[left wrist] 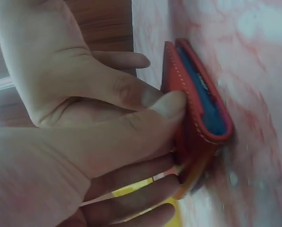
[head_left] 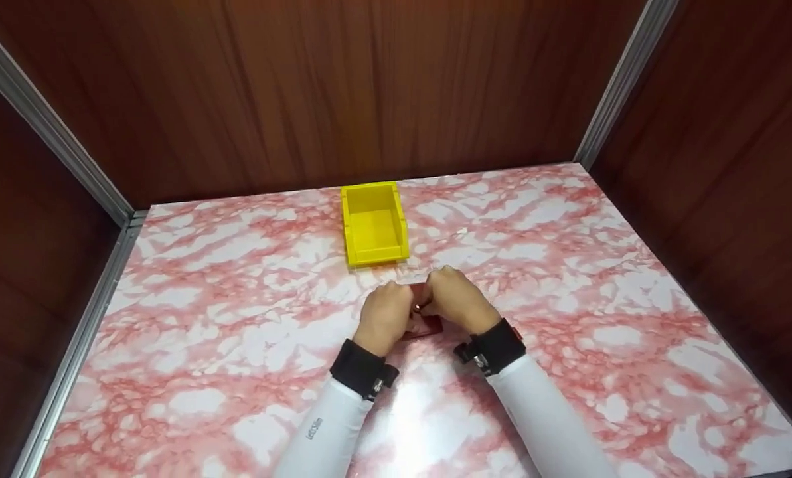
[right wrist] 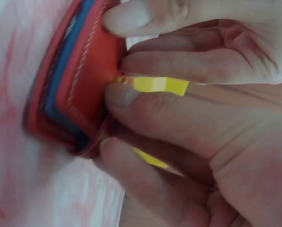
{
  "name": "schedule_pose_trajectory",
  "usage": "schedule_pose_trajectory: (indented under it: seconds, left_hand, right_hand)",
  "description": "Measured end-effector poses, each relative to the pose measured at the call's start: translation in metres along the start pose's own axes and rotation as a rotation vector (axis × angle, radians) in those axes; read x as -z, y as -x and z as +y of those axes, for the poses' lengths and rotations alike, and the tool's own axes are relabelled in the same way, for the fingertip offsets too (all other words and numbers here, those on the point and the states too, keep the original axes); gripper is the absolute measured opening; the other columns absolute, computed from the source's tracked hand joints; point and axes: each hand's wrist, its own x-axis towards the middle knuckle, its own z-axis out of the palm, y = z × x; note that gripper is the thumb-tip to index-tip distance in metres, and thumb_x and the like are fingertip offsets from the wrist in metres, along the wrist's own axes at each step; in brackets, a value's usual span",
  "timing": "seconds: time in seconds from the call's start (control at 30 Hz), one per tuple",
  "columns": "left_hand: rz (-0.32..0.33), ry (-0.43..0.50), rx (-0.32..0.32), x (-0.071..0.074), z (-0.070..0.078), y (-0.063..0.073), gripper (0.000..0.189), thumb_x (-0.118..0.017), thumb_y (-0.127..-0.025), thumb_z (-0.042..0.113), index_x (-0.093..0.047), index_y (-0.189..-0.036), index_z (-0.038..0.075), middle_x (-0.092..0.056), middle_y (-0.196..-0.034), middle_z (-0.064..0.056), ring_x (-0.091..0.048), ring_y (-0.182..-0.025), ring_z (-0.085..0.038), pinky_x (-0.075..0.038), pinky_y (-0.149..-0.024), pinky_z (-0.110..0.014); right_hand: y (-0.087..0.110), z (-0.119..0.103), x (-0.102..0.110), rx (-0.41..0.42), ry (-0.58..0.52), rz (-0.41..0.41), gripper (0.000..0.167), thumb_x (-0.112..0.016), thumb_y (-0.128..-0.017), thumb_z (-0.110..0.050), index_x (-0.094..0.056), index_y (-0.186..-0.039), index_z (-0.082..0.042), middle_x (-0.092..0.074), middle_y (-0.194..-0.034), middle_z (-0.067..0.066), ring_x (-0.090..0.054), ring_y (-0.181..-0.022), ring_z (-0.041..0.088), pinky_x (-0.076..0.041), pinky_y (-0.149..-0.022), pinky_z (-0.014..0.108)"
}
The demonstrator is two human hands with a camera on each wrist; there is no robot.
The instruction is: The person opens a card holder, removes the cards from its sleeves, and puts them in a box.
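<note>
A small red leather wallet (head_left: 430, 325) with pale stitching lies low over the table, between both hands. Its blue inner layer (left wrist: 212, 113) shows along the edge in the left wrist view. The left hand (head_left: 386, 311) grips one side, its thumb (left wrist: 150, 123) pressed on the red face and its other fingers partly hidden behind. On the opposite side, the right hand (head_left: 459, 300) pinches a red strap (right wrist: 94, 144) at the wallet's end between thumb and a finger. From the head view, the hands cover much of the wallet.
A yellow open-front bin (head_left: 377, 253) stands just beyond the hands, with a clear edge showing under its front. The table (head_left: 203, 345) has a red and white marbled top. Dark wood-look panels (head_left: 303, 93) with metal corner posts enclose the back and sides.
</note>
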Motion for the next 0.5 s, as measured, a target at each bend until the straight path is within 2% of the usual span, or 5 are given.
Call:
schedule_pose_trajectory:
  seconds: [0.2,0.3,0.4,0.43,0.5]
  left_hand:
    - [-0.042,0.066,0.04,0.012,-0.022,0.013,0.024,-0.1,-0.074,0.01,-0.08,-0.083,0.002,-0.079,-0.089,-0.017,-0.076,-0.084,-0.039,-0.064,-0.076,-0.052]
    - [-0.079,0.075,0.054,0.016,-0.032,0.02,0.026,-0.101,-0.072,0.011,-0.079,-0.08,0.001,-0.078,-0.086,-0.017,-0.076,-0.082,-0.038,-0.063,-0.076,-0.049]
    - [-0.095,0.094,0.057,0.017,-0.038,0.023,0.03,-0.103,-0.07,0.012,-0.078,-0.08,-0.001,-0.078,-0.086,-0.017,-0.077,-0.082,-0.038,-0.063,-0.076,-0.05]
    - [-0.075,0.087,0.043,0.01,-0.044,0.022,0.03,-0.103,-0.07,0.013,-0.078,-0.079,0.0,-0.077,-0.085,-0.016,-0.076,-0.08,-0.036,-0.062,-0.074,-0.049]
    - [-0.068,0.094,0.047,0.008,-0.045,0.021,0.03,-0.103,-0.07,0.013,-0.077,-0.078,0.001,-0.077,-0.085,-0.016,-0.076,-0.079,-0.035,-0.062,-0.074,-0.049]
  right_hand:
    - [-0.004,-0.011,-0.014,0.1,-0.042,0.032,0.01,-0.094,-0.076,-0.003,-0.086,-0.074,-0.01,-0.081,-0.075,0.005,-0.073,-0.07,0.014,-0.06,-0.067,0.029]
    - [-0.005,-0.016,-0.019,0.127,-0.048,0.014,0.008,-0.095,-0.078,-0.006,-0.088,-0.079,-0.011,-0.082,-0.078,0.004,-0.078,-0.074,0.018,-0.064,-0.07,0.031]
    - [-0.006,-0.019,-0.021,0.137,-0.045,-0.008,0.007,-0.094,-0.08,-0.008,-0.088,-0.081,-0.011,-0.083,-0.079,0.004,-0.079,-0.076,0.019,-0.065,-0.071,0.032]
    - [-0.006,-0.019,-0.021,0.135,-0.047,-0.014,0.006,-0.094,-0.082,-0.009,-0.088,-0.083,-0.011,-0.083,-0.08,0.004,-0.079,-0.077,0.019,-0.065,-0.072,0.033]
    - [-0.007,-0.019,-0.021,0.13,-0.054,-0.014,0.005,-0.093,-0.084,-0.009,-0.089,-0.085,-0.011,-0.083,-0.081,0.004,-0.08,-0.078,0.019,-0.066,-0.073,0.034]
